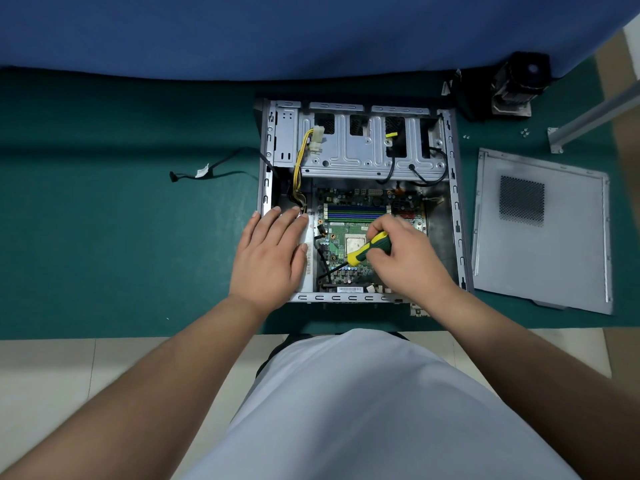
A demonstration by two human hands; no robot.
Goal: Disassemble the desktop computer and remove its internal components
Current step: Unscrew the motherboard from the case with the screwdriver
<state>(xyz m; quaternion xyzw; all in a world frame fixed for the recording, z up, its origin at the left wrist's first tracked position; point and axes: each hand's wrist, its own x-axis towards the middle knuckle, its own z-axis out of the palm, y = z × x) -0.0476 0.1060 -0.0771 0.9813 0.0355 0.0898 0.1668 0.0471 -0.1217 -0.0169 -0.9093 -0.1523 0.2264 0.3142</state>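
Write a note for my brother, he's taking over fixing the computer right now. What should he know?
Left hand: flat, open, steadying the open grey metal computer case at its left side.
Right hand: gripping the yellow-and-green screwdriver, tip down on the green motherboard.
Done: grey side panel is off, lying right of the case; black cooler fan and small silver screws sit at the far right; a loose black cable lies on the left.
Left: motherboard, yellow power cables, metal drive cage.

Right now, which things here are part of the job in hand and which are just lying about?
In use:
computer case
motherboard
screwdriver, held in the right hand
left hand, resting flat on the case's left side

Lying about:
side panel
loose black cable
cooler
loose screws
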